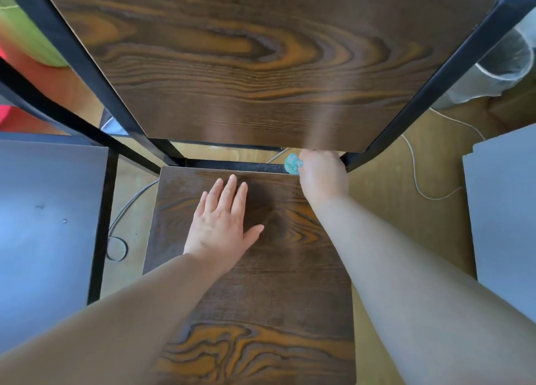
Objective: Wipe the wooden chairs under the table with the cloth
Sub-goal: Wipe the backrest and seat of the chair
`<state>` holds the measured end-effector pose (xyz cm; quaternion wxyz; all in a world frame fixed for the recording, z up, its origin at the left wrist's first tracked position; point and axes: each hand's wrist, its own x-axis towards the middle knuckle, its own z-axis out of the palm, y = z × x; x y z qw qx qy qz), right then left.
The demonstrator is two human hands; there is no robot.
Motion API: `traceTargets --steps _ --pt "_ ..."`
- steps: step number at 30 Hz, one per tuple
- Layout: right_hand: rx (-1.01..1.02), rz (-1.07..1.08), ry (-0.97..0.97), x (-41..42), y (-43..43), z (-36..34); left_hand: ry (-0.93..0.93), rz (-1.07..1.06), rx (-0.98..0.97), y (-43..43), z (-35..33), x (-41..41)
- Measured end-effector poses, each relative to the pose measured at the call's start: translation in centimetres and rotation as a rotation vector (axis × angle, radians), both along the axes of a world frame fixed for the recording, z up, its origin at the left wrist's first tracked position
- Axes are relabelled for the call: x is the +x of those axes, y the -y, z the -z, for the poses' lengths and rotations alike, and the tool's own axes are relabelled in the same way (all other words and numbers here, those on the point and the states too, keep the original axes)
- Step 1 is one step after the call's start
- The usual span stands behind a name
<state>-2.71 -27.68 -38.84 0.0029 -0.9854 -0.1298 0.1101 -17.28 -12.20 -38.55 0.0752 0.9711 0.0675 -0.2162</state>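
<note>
Floor [385, 164] of yellowish wood-look boards, with a white cable [417, 181] looping on it at right and a grey cable [127, 207] at left. Grey flat panels sit on either side, one at left [43, 210] and one at right [504, 210]. Bin with clear liner [499, 65] at upper right. Green blurred object [26, 33] at upper left. Subject is the wooden chair, seen from above: its seat [269, 283] lies centre-bottom, long axis running from the person straight away toward the back panel [261, 65], dark brown grain running across it. Back panel fills the upper view, held between black metal bars [87, 59] that converge downward toward the seat's far edge. A black rail [232, 165] crosses just beyond that far edge. Left hand [223, 225] lies palm-down on the seat's far half, fingers straight and close together, pointing away, thumb spread to the right. Right hand [323, 175] is at the seat's far right corner, against the rail where the right bar meets it, and grips the cloth [292, 164]. Its fingers curl away from the camera, so the tips are hidden. Cloth is teal and bunched into a wad with no clear long axis. It protrudes from the left side of the right hand and touches the rail. Slight motion blur above the right hand.
</note>
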Motion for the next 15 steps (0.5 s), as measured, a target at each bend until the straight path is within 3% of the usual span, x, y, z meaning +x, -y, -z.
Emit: traceTargets --steps 6,15 --pt "0.043 -0.082 -0.141 1.0 0.6 0.3 0.0 -0.022 -0.009 -0.1 0.5 -0.7" --pt "0.279 0.004 -0.284 0.8 0.6 -0.5 0.012 -0.086 -0.034 -1.7 0.4 -2.5"
